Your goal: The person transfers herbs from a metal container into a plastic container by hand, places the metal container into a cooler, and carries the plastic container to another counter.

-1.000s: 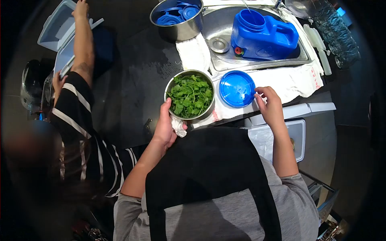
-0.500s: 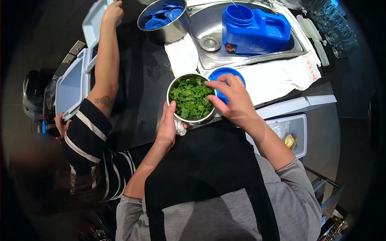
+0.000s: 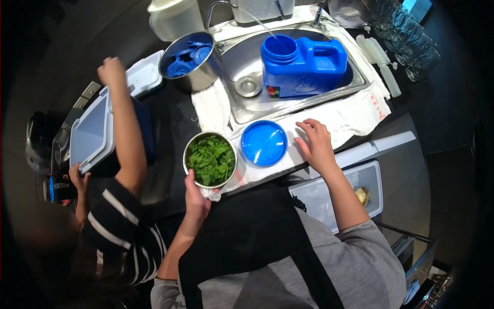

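My left hand [image 3: 196, 198] grips a round metal container [image 3: 187, 167] by its near side, with a crumpled white cloth [image 3: 211, 194] under the fingers. Green leafy herbs [image 3: 210, 160] fill the container. Just right of it, a round blue lid [image 3: 264, 143] lies on a white towel [image 3: 337, 121]. My right hand [image 3: 315, 142] hovers to the right of the lid, fingers apart and holding nothing.
Behind the lid, a blue jug [image 3: 303, 69] stands in the metal sink [image 3: 244, 110]. A metal pot [image 3: 203, 77] holds blue lids. At left a co-worker's arm [image 3: 128, 134] reaches over an open bin [image 3: 92, 131]. An open white container [image 3: 378, 188] is at lower right.
My right hand has moved off the herbs to the right and opened away from them. The view has shifted. The co-worker's hand has left the pale lid, which now lies behind the bin.
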Demonstrator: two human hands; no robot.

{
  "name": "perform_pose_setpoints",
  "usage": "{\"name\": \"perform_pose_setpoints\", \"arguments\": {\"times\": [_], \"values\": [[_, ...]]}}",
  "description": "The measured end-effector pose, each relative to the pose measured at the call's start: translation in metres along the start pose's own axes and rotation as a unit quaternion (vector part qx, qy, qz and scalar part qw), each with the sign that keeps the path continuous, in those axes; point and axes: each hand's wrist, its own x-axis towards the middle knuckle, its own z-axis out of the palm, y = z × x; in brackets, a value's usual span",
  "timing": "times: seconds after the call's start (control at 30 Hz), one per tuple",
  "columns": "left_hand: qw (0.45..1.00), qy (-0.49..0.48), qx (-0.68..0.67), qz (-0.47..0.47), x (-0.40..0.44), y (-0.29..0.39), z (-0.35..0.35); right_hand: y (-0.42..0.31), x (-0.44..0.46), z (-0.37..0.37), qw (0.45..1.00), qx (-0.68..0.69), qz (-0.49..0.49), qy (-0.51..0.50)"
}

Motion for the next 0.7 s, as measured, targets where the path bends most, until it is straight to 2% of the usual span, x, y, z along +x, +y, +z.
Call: {"name": "perform_pose_setpoints", "arguments": {"times": [0.07,0.17,0.23,0.33,0.43,0.5,0.53,0.57,0.67,0.7], "values": [[0.999,0.031,-0.011,0.001,0.0,0.003,0.008,0.016,-0.005,-0.005,1.0,-0.021,0.009,0.0],[1.0,-0.008,-0.001,0.029,0.002,0.001,0.012,0.038,-0.009,-0.009,0.998,-0.05,0.027,0.005],[1.0,0.004,0.003,0.031,0.002,0.001,0.021,0.053,-0.01,-0.012,0.996,-0.086,0.019,0.022],[0.999,-0.046,-0.018,0.01,0.011,-0.002,0.004,0.076,-0.015,-0.007,0.994,-0.105,0.014,0.027],[1.0,-0.012,-0.023,-0.007,0.025,-0.007,-0.002,0.078,-0.015,-0.005,0.995,-0.09,0.015,0.045],[0.999,0.005,0.048,-0.009,0.031,-0.008,-0.005,0.078,-0.014,-0.003,0.994,-0.092,0.02,0.058],[0.997,0.005,0.059,-0.042,0.031,-0.005,-0.007,0.077,-0.013,-0.004,0.994,-0.091,0.028,0.051],[0.997,0.045,0.05,-0.039,0.033,-0.005,-0.003,0.077,-0.013,-0.005,0.994,-0.091,0.036,0.045],[0.997,-0.021,0.067,-0.022,0.04,-0.009,-0.021,0.078,-0.012,-0.003,0.994,-0.087,0.036,0.054],[0.997,-0.012,0.066,-0.026,0.041,-0.009,-0.022,0.077,-0.01,-0.003,0.994,-0.092,0.034,0.054]]}}
